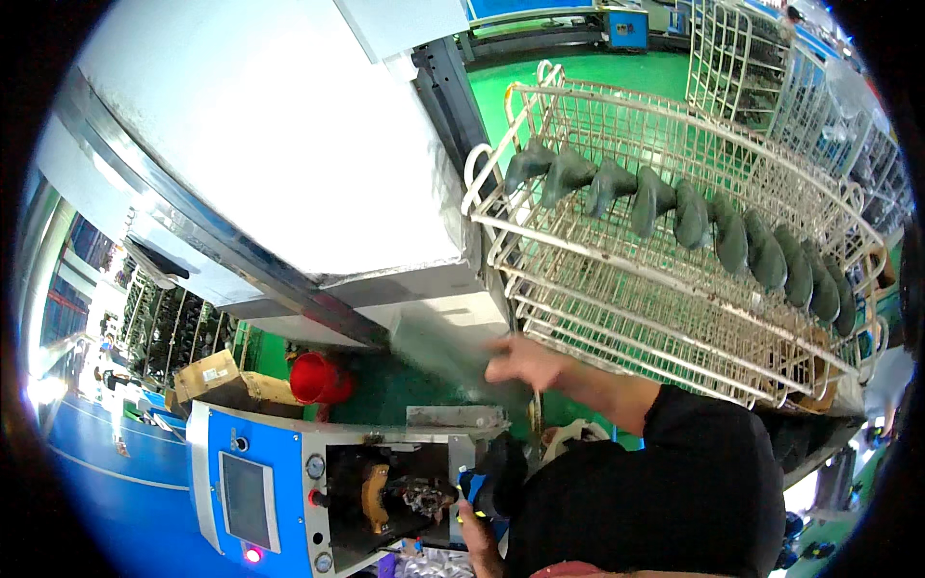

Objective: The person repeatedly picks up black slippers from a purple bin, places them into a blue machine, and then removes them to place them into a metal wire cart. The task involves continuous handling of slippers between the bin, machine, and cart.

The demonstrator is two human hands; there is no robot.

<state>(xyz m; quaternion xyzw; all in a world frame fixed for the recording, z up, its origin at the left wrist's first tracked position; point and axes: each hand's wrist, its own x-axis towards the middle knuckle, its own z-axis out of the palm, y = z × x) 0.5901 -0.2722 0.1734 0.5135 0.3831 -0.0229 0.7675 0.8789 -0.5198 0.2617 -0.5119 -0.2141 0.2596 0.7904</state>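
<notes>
My right hand [525, 364] reaches across below the wire rack, its fingers closed at one end of a long grey-green shoe last [434, 347]. The last is smeared by motion, so its outline is unclear. Low in the picture my left hand [474, 530] is at the front of the blue and grey machine [207, 482]. Its thumb lies against a black shoe upper [503, 472] with blue and yellow parts; the other fingers are hidden. Beside it, in the machine's opening, are a curved tan pad [377, 498] and a metal fixture [424, 496].
A white wire rack [626, 255] stands at right with several dark grey-green shoe lasts [691, 214] in a row on top. A large white cabinet [289, 135] is at upper left. A red bucket [321, 378] and a cardboard box [212, 376] stand behind the machine.
</notes>
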